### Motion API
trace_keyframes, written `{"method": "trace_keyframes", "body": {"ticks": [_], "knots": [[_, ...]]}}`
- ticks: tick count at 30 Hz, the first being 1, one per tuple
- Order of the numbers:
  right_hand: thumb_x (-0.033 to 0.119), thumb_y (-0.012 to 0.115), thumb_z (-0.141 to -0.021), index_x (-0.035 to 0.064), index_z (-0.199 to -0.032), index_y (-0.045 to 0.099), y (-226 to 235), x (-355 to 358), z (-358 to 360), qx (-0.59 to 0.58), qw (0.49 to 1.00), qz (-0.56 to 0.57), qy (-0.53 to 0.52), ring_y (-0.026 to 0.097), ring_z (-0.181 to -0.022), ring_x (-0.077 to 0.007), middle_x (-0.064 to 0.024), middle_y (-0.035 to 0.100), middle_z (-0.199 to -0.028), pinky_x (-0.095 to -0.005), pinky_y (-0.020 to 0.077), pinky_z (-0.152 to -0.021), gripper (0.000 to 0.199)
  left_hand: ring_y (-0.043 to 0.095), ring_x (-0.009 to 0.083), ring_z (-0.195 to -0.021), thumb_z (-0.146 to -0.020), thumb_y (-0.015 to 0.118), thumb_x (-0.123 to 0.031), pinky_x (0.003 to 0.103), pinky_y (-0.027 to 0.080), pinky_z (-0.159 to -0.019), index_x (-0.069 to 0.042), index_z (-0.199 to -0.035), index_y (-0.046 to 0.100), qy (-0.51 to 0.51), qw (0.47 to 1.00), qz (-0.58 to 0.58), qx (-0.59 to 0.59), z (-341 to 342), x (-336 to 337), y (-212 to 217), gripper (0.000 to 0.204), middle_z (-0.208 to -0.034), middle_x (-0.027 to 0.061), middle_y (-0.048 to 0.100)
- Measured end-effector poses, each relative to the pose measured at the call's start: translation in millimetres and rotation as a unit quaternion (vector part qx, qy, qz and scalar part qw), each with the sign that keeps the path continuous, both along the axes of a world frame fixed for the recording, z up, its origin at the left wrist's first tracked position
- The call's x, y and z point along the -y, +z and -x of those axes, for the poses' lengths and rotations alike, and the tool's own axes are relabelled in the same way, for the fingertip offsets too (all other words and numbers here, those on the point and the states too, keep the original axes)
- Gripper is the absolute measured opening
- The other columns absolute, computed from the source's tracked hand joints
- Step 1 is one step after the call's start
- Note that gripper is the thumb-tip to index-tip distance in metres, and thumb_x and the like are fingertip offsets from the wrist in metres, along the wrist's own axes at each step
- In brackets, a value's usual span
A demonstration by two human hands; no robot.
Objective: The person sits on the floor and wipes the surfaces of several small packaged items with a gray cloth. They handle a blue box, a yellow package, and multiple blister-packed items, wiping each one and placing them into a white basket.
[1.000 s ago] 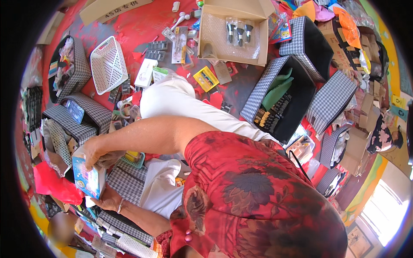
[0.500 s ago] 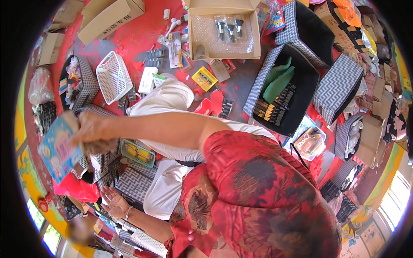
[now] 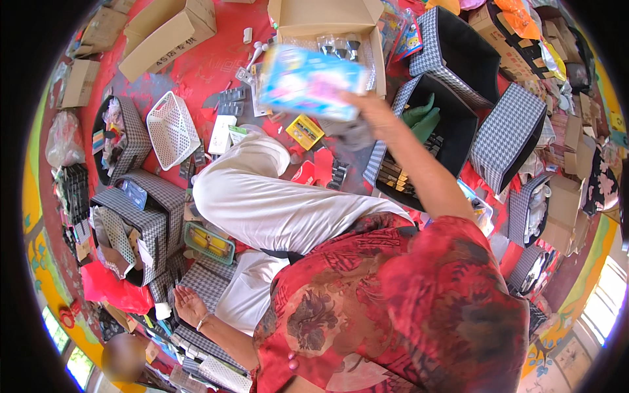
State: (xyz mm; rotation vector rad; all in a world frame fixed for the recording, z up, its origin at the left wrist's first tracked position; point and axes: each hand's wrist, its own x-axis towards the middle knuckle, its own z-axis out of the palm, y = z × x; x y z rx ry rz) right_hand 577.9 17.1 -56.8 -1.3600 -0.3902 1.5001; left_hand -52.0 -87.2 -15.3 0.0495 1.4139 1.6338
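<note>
My right hand (image 3: 368, 116) is raised out in front of me and grips a light blue printed packet (image 3: 308, 82), blurred by motion. The packet hangs above the floor between an open cardboard box (image 3: 367, 13) and a black bin with checked sides (image 3: 386, 147) that holds green items. My left hand (image 3: 187, 305) is down at the lower left, palm up and fingers apart, resting on checked fabric with nothing in it. My white trousers (image 3: 262, 203) and red patterned shirt (image 3: 393, 308) fill the middle.
A white plastic basket (image 3: 171, 130) lies on the red floor at the left beside checked bins (image 3: 141, 216) full of small goods. A green lidded tray (image 3: 209, 241) sits by my leg. More checked boxes (image 3: 508, 134) and cartons crowd the right side.
My right arm has swung from the lower left, across my body, up to the upper middle, carrying the blue packet along. My left hand has stayed down at the lower left.
</note>
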Motion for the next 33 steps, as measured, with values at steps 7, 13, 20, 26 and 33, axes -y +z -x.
{"method": "trace_keyframes", "body": {"ticks": [7, 13, 20, 26, 33], "knots": [[0.033, 0.071, -0.071, 0.0017, -0.104, 0.056, -34.9, 137.9, -172.0, 0.019, 0.962, 0.049, -0.268, 0.061, -0.078, -0.0193, -0.0100, 0.062, -0.094, -0.0315, 0.0505, -0.070, 0.047, 0.058, 0.0227, -0.091, -0.085, 0.046, -0.007, 0.034, 0.048, -0.077, 0.005, -0.101, 0.054, 0.013, 0.999, 0.045, 0.012, 1.0, -10.3, -8.0, 0.022, -0.100, 0.0146, 0.058], [0.036, 0.069, -0.073, 0.0040, -0.108, 0.053, -51.7, 230.0, -175.4, -0.006, 0.933, 0.137, -0.332, 0.062, -0.076, -0.0213, -0.0107, 0.062, -0.094, -0.0332, 0.0526, -0.065, 0.049, 0.057, 0.0235, -0.091, -0.082, 0.046, -0.003, 0.035, 0.048, -0.079, 0.005, -0.103, 0.052, 0.025, 0.998, 0.057, 0.024, -1.9, -15.7, -15.2, 0.024, -0.101, 0.0151, 0.058], [0.025, 0.073, -0.071, 0.0046, -0.102, 0.056, -68.4, 171.2, -82.5, -0.203, 0.958, 0.152, -0.137, 0.062, -0.075, -0.0187, -0.0080, 0.063, -0.091, -0.0325, 0.0511, -0.068, 0.040, 0.059, 0.0211, -0.082, -0.083, 0.051, -0.003, 0.032, 0.050, -0.071, 0.003, -0.099, 0.054, -0.001, 0.996, 0.071, 0.045, -10.0, -11.3, -14.5, 0.018, -0.094, 0.0120, 0.060], [0.033, 0.069, -0.073, 0.0030, -0.087, 0.061, -137.2, 119.7, -4.6, -0.350, 0.875, 0.309, -0.132, 0.063, -0.068, -0.0247, -0.0114, 0.065, -0.082, -0.0396, 0.0522, -0.065, 0.034, 0.059, 0.0195, -0.079, -0.082, 0.050, -0.003, 0.032, 0.051, -0.068, 0.001, -0.095, 0.055, 0.019, 0.994, 0.091, 0.051, -9.7, -3.1, -6.3, 0.015, -0.089, 0.0107, 0.061], [0.043, 0.061, -0.078, 0.0050, -0.085, 0.058, -222.5, 100.7, 23.9, -0.233, 0.876, 0.332, -0.260, 0.062, -0.062, -0.0247, -0.0102, 0.063, -0.075, -0.0451, 0.0518, -0.057, 0.039, 0.059, 0.0206, -0.083, -0.083, 0.049, -0.004, 0.033, 0.050, -0.072, 0.000, -0.098, 0.055, 0.032, 0.988, 0.147, 0.033, -6.1, -3.7, -14.4, 0.017, -0.093, 0.0116, 0.060]]}}
